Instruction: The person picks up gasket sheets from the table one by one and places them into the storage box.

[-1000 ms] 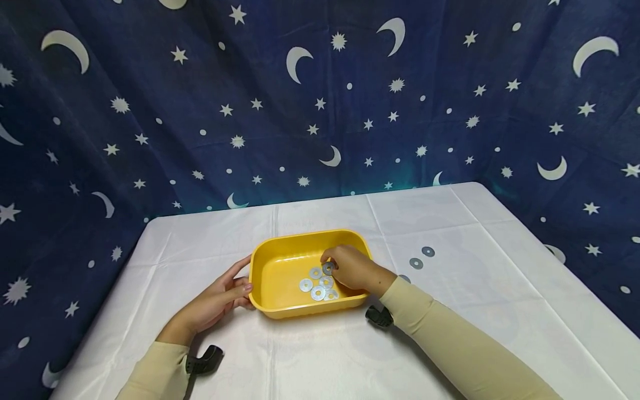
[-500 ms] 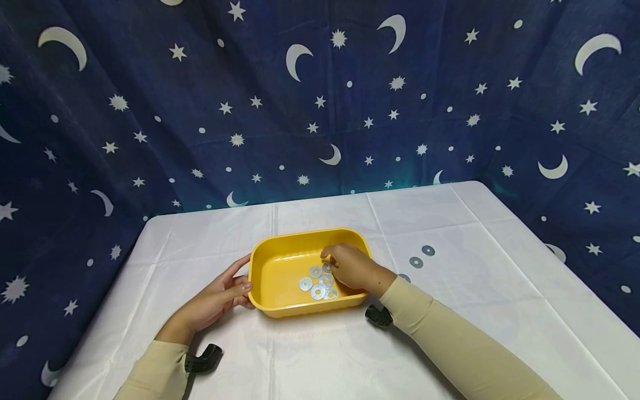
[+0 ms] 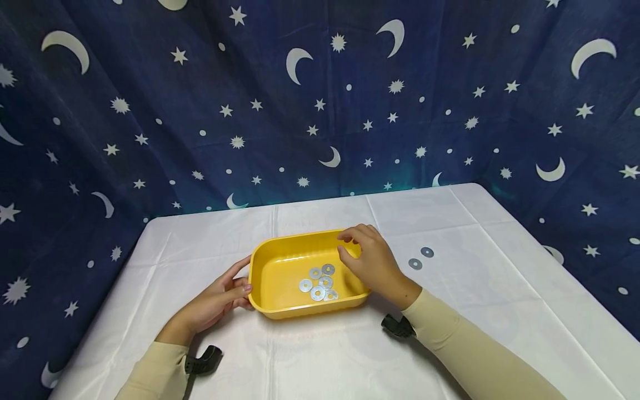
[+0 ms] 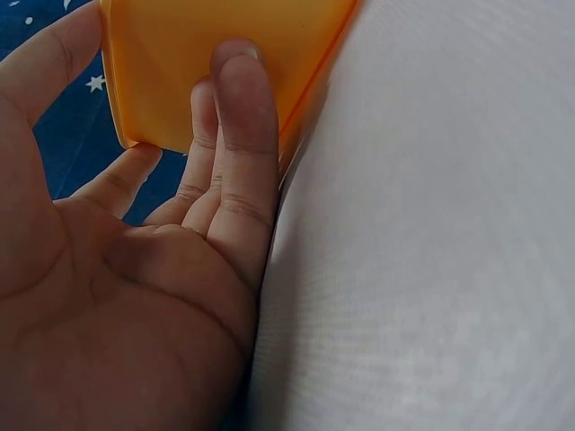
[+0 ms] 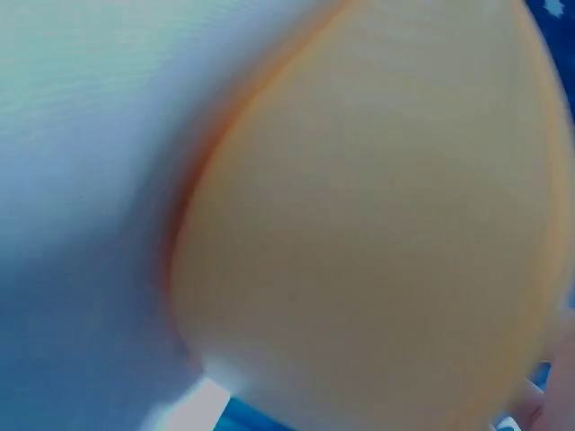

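Several flat metal washers (image 3: pixel 317 293) lie loose in the right half of a yellow plastic tray (image 3: pixel 272 291), a few overlapping. At the tray's left end, my left hand (image 3: pixel 212 303) rests its fingers against the outer wall and rim. In the left wrist view these fingers (image 4: pixel 247 108) look nearly straight along the wall. Above the tray's right end is my right hand (image 3: pixel 375 261), thumb and fingers apart with nothing between them. The right wrist view is blurred and mostly filled by the tray's outer wall (image 5: pixel 359 224), with a bit of finger (image 5: pixel 557 359) at the edge.
Two more washers, one nearer (image 3: pixel 415 264) and one farther (image 3: pixel 427 252), lie on the white tablecloth (image 3: pixel 320 355) to the right of the tray. Behind the table hangs a dark blue curtain (image 3: pixel 280 111) with moons and stars.
My right hand has let go of a washer inside the tray, then lifted up and to the right. A third washer on the cloth is now hidden behind it. My left hand stays put.
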`<state>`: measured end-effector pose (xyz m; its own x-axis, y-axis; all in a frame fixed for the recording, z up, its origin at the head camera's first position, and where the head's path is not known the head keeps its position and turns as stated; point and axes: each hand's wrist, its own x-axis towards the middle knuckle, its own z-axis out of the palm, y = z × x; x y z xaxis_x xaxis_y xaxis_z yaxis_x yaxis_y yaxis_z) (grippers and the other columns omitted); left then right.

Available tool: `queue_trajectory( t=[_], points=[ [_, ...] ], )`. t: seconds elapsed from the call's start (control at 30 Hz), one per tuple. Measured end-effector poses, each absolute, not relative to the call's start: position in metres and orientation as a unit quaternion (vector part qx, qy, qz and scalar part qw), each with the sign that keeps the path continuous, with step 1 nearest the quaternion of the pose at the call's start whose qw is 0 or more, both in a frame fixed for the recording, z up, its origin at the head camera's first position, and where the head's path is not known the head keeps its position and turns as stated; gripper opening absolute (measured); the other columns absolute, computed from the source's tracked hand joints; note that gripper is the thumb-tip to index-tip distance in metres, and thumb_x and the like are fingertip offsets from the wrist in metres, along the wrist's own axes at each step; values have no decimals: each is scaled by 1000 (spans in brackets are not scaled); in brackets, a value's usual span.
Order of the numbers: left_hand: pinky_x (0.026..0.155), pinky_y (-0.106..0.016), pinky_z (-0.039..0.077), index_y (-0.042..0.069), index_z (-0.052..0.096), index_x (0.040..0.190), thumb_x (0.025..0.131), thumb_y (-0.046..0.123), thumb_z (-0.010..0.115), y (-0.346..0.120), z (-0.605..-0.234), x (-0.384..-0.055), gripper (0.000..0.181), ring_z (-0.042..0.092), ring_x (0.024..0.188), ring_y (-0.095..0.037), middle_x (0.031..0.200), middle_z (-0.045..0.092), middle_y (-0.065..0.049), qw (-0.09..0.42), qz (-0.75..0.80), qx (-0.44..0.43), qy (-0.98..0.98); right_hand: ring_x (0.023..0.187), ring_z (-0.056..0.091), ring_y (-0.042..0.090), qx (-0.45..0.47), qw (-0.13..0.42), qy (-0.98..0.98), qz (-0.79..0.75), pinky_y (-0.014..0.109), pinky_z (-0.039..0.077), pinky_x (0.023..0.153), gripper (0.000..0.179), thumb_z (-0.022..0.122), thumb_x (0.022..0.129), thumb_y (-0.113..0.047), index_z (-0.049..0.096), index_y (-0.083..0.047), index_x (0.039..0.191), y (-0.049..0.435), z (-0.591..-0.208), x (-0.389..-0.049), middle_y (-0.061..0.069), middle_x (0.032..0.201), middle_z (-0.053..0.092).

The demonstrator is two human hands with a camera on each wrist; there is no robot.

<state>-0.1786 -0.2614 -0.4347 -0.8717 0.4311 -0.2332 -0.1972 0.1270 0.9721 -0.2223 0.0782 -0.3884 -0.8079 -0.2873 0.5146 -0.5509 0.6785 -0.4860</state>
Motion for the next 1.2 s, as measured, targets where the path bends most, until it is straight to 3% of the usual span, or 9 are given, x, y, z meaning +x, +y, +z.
queue_trajectory(
  t=[0.3, 0.7, 1.03, 1.2],
  points=[
    [85, -35, 53, 33, 12, 146, 95, 17, 49, -262, -435, -178, 66, 59, 97, -24, 122, 43, -22, 240, 654, 80, 713, 83, 49, 12, 210, 202, -882, 371, 32, 47, 67, 16, 66, 83, -19, 65, -15, 98, 108, -379, -213, -4, 93, 61],
    [85, -34, 53, 33, 11, 147, 95, 17, 49, -262, -435, -179, 66, 60, 96, -22, 123, 43, -21, 244, 653, 84, 712, 72, 49, 7, 170, 235, -882, 371, 22, 44, 60, 9, 61, 87, -18, 65, -15, 95, 159, -377, -219, -5, 82, 59],
    [85, -34, 53, 35, 10, 146, 95, 20, 49, -263, -431, -179, 66, 62, 89, -22, 117, 46, -19, 249, 652, 84, 711, 72, 52, 10, 132, 191, -904, 359, 19, 44, 62, 12, 56, 89, -17, 65, -13, 97, 188, -390, -228, -2, 76, 58],
    [86, -34, 52, 36, 10, 146, 95, 21, 49, -263, -431, -179, 66, 62, 89, -21, 115, 48, -16, 256, 664, 82, 698, 71, 52, 15, 110, 154, -918, 348, 22, 42, 57, 14, 54, 90, -17, 64, -13, 99, 202, -398, -235, 1, 77, 59]
  ],
)
